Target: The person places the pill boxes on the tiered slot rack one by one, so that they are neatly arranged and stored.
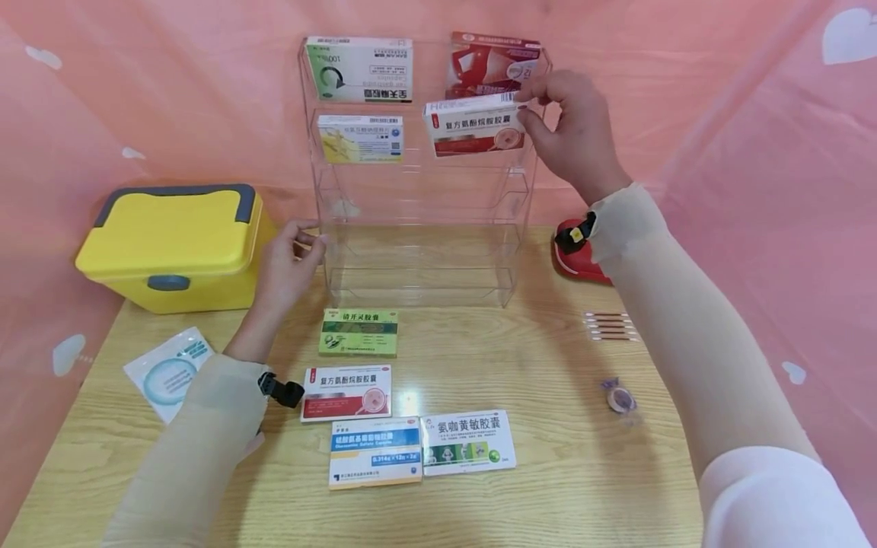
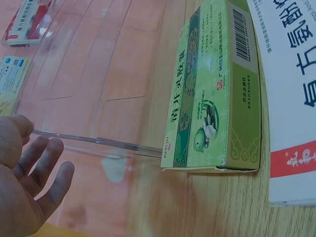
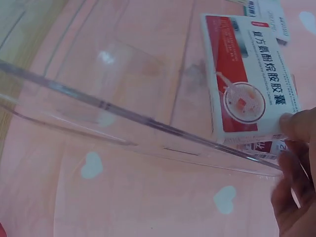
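My right hand [image 1: 575, 129] pinches a red-and-white medicine box [image 1: 476, 129] by its right end, thumb on the front face. The box tilts slightly in front of the second tier of a clear acrylic display rack [image 1: 418, 213]. In the right wrist view, that box [image 3: 247, 79] stands by the rack's clear side wall [image 3: 123, 113]. My left hand [image 1: 291, 262] holds the rack's left side edge; in the left wrist view, the thumb and fingers [image 2: 42, 158] lie on either side of that edge. A green-and-white box [image 1: 359, 72], a dark red box [image 1: 489, 65] and a yellow-and-white box [image 1: 361, 141] occupy upper tiers.
On the table lie a green box [image 1: 358, 332], another red-and-white box [image 1: 346, 393], a blue-and-white box [image 1: 375, 453] and a white-and-green box [image 1: 469, 441]. A yellow case [image 1: 171, 243] and white packet [image 1: 170, 373] are left; a red case [image 1: 582, 262], cotton swabs [image 1: 608, 326] and a small roll [image 1: 620, 397] right.
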Action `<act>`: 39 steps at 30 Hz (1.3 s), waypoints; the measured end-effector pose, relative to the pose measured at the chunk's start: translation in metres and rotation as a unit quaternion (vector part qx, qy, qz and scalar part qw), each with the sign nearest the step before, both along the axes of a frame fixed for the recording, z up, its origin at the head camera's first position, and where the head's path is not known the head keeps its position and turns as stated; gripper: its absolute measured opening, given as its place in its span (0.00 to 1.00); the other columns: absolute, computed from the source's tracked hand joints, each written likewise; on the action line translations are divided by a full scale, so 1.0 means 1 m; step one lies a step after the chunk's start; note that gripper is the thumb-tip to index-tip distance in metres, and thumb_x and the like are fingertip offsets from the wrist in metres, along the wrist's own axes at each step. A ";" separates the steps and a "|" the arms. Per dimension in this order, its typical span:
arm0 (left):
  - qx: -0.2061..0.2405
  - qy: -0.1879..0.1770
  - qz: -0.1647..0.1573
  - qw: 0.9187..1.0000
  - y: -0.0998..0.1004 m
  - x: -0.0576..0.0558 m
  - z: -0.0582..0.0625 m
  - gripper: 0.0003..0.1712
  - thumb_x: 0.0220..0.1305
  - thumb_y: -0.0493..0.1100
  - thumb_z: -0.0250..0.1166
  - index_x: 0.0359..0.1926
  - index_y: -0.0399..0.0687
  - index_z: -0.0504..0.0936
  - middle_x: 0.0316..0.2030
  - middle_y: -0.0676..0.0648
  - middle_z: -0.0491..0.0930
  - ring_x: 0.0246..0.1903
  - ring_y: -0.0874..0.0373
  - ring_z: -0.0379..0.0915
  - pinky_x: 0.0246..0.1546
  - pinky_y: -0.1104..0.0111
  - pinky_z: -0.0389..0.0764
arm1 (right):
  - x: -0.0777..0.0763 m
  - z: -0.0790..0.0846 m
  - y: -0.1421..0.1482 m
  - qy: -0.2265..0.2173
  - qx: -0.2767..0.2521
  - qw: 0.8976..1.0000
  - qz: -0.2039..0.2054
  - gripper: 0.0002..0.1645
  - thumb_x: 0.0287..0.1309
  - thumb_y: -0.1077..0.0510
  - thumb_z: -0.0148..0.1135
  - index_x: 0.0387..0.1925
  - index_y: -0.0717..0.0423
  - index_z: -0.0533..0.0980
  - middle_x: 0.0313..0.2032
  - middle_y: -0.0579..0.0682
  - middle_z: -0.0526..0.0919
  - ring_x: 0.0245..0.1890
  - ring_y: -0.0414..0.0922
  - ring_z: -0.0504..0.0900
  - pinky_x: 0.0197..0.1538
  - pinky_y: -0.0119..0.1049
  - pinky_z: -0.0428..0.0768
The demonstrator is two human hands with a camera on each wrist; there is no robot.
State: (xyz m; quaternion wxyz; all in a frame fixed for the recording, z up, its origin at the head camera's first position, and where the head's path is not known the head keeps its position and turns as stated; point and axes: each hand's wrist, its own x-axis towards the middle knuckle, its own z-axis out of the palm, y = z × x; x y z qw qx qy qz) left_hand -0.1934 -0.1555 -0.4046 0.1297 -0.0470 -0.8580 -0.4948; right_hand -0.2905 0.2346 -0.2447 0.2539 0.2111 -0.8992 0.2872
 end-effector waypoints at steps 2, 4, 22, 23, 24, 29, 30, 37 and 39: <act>-0.001 0.000 0.001 1.000 0.000 0.000 0.000 0.20 0.74 0.47 0.62 0.61 0.41 0.78 0.40 0.41 0.83 0.32 0.51 0.75 0.25 0.74 0.73 | -0.001 -0.002 0.001 0.011 0.015 1.000 0.000 0.11 0.69 0.55 0.63 0.48 0.53 0.85 0.51 0.42 0.83 0.47 0.43 0.68 0.50 0.33 0.67; -0.003 -0.001 0.001 1.000 -0.001 0.000 -0.001 0.20 0.74 0.47 0.61 0.61 0.41 0.78 0.40 0.41 0.82 0.32 0.51 0.75 0.25 0.74 0.73 | -0.002 -0.003 0.001 0.013 0.023 1.000 -0.008 0.11 0.70 0.54 0.63 0.48 0.53 0.85 0.51 0.42 0.83 0.46 0.44 0.65 0.51 0.34 0.65; 0.000 0.000 0.002 1.000 0.000 0.001 -0.002 0.20 0.74 0.46 0.62 0.60 0.41 0.78 0.40 0.41 0.83 0.30 0.51 0.75 0.25 0.73 0.73 | -0.001 -0.008 -0.003 -0.036 0.027 0.998 -0.038 0.14 0.71 0.51 0.60 0.51 0.51 0.84 0.51 0.43 0.82 0.46 0.46 0.66 0.49 0.36 0.64; -0.001 0.000 0.003 1.000 0.000 0.001 -0.002 0.20 0.74 0.46 0.62 0.60 0.41 0.78 0.40 0.41 0.83 0.31 0.51 0.75 0.25 0.73 0.73 | -0.001 -0.008 -0.002 -0.038 0.027 0.998 -0.039 0.14 0.71 0.52 0.60 0.51 0.51 0.84 0.51 0.44 0.82 0.46 0.46 0.65 0.49 0.36 0.64; -0.002 0.000 0.003 1.000 0.000 0.001 -0.002 0.20 0.74 0.46 0.62 0.60 0.41 0.78 0.40 0.41 0.83 0.31 0.51 0.75 0.25 0.73 0.73 | -0.001 -0.008 -0.002 -0.039 0.025 0.998 -0.040 0.14 0.71 0.52 0.60 0.51 0.51 0.84 0.50 0.44 0.82 0.46 0.46 0.65 0.49 0.36 0.64; -0.001 -0.007 0.001 1.000 -0.001 0.002 -0.002 0.20 0.75 0.47 0.61 0.61 0.42 0.78 0.40 0.41 0.82 0.32 0.51 0.74 0.25 0.73 0.73 | 0.000 -0.010 0.000 -0.031 0.022 0.999 -0.032 0.16 0.70 0.51 0.61 0.54 0.51 0.83 0.54 0.43 0.80 0.49 0.45 0.67 0.51 0.35 0.66; 0.000 -0.009 0.000 1.000 -0.001 0.002 -0.001 0.21 0.75 0.48 0.61 0.61 0.42 0.78 0.40 0.41 0.82 0.32 0.51 0.74 0.25 0.73 0.73 | 0.000 -0.010 0.000 -0.023 0.018 0.999 -0.026 0.17 0.70 0.51 0.61 0.55 0.51 0.82 0.57 0.43 0.78 0.51 0.43 0.67 0.52 0.34 0.67; -0.001 -0.006 -0.005 1.000 0.000 0.001 0.000 0.21 0.75 0.47 0.61 0.61 0.41 0.77 0.40 0.41 0.82 0.31 0.51 0.74 0.25 0.74 0.73 | 0.023 -0.020 0.008 0.052 -0.038 0.997 0.043 0.20 0.67 0.58 0.65 0.58 0.57 0.78 0.59 0.46 0.75 0.51 0.39 0.71 0.44 0.31 0.69; -0.003 -0.007 -0.004 1.000 0.000 0.001 0.000 0.21 0.75 0.47 0.61 0.61 0.41 0.77 0.40 0.41 0.82 0.31 0.51 0.74 0.25 0.74 0.73 | 0.041 -0.029 0.012 0.055 -0.045 0.995 0.076 0.20 0.66 0.60 0.66 0.58 0.59 0.77 0.58 0.49 0.76 0.48 0.43 0.72 0.38 0.33 0.69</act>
